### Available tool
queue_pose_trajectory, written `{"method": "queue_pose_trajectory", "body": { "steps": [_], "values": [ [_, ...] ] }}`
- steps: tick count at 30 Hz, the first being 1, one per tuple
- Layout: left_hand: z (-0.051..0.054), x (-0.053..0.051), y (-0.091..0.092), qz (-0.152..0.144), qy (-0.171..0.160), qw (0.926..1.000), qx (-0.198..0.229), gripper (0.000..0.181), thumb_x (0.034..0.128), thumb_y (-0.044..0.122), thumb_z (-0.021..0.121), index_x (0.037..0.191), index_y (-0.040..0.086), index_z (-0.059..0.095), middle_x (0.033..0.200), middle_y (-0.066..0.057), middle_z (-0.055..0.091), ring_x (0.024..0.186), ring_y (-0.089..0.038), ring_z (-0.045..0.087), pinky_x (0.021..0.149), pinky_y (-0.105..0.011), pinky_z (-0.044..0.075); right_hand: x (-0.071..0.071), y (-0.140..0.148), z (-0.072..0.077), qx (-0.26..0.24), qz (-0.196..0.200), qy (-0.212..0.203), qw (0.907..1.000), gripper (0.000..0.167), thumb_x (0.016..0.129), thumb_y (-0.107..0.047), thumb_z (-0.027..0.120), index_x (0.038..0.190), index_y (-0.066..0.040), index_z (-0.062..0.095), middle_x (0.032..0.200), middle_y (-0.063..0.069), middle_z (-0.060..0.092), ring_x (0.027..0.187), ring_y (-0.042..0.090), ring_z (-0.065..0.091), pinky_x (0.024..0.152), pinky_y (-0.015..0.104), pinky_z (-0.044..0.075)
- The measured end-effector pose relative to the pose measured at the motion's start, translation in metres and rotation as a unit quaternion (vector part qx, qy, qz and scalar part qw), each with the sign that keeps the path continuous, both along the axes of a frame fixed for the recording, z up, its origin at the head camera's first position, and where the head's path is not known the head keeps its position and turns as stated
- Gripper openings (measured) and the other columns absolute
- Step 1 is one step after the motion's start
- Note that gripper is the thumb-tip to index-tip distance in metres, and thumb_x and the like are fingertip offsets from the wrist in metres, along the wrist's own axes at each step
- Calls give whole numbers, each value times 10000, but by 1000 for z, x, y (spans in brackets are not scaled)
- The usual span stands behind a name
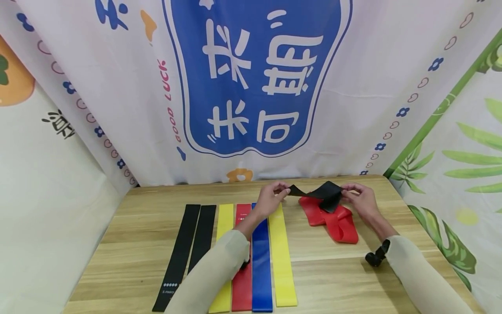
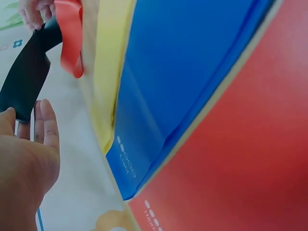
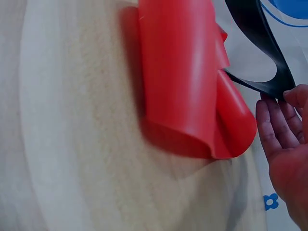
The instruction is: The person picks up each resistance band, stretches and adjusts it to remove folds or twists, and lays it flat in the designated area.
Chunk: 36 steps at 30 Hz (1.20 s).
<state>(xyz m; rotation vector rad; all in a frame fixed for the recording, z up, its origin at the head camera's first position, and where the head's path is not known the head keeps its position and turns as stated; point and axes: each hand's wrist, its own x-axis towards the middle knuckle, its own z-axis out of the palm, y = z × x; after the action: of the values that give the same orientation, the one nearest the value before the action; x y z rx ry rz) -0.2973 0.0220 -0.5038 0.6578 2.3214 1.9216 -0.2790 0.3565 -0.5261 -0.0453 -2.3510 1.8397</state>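
A black resistance band (image 1: 323,190) is stretched loosely between both hands above the far right of the table. My left hand (image 1: 270,199) pinches its left end between thumb and fingers; in the left wrist view that band (image 2: 26,72) runs up from the fingertips. My right hand (image 1: 361,201) pinches the other end, where the band folds over and a flap hangs down. Under it lies a crumpled red resistance band (image 1: 339,224), looped and twisted on the wood. The right wrist view shows this red band (image 3: 180,72) close up, beside the right hand (image 3: 288,139).
Flat bands lie side by side at left and middle: two black (image 1: 178,257), a yellow (image 1: 225,218), a red (image 1: 242,296), a blue (image 1: 262,266) and another yellow (image 1: 285,266). The left forearm covers parts of them. A printed cloth (image 1: 353,109) hangs behind the wooden table (image 1: 325,283).
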Motion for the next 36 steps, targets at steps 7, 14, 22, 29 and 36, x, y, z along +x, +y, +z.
{"method": "queue_pose_trajectory", "body": {
  "steps": [7, 14, 22, 29, 36],
  "values": [
    [13, -5, -2, 308, 121, 9990, 296, 148, 1048, 52, 653, 1179, -8, 687, 1053, -187, 702, 924, -242, 713, 778, -392, 655, -2, -5, 10, -1, 115, 331, 9994, 302, 1015, 7, 677, 1239, 202, 623, 977, -101, 683, 841, -5, 744, 831, 342, 627],
    [26, -11, -4, 591, -7, 9961, 652, 173, 1047, 52, 657, 1203, -17, 681, 1059, -173, 700, 850, -163, 709, 791, -462, 650, -2, -10, 19, 452, 203, 419, 9979, 259, 1035, -42, 670, 1212, 148, 671, 1007, -38, 670, 869, -36, 708, 782, 201, 615],
    [42, -20, -14, 861, -239, 9890, 1176, 204, 1054, 86, 660, 1231, -15, 672, 1139, -185, 729, 924, -399, 732, 835, -484, 641, 1, -12, 28, 1272, 279, 555, 9899, 232, 1017, -125, 724, 1162, 56, 733, 1077, 114, 714, 825, -19, 692, 715, 156, 564],
    [48, -23, -20, 1060, -264, 9859, 1269, 205, 1048, 90, 669, 1247, 44, 673, 1132, -126, 728, 934, -228, 713, 846, -454, 644, 7, -15, 39, 1731, 532, 478, 9823, 209, 1016, -161, 736, 1154, -5, 753, 1176, 228, 727, 799, 89, 723, 739, 161, 574],
    [52, -26, -27, 1082, -387, 9817, 1518, 226, 1026, 35, 682, 1252, 43, 663, 1173, -136, 726, 948, -202, 711, 793, -337, 649, 17, -19, 55, 1453, 1059, 202, 9835, 256, 998, -159, 760, 1177, 23, 756, 1206, 244, 721, 859, 87, 760, 767, 201, 609]
  ]
}}
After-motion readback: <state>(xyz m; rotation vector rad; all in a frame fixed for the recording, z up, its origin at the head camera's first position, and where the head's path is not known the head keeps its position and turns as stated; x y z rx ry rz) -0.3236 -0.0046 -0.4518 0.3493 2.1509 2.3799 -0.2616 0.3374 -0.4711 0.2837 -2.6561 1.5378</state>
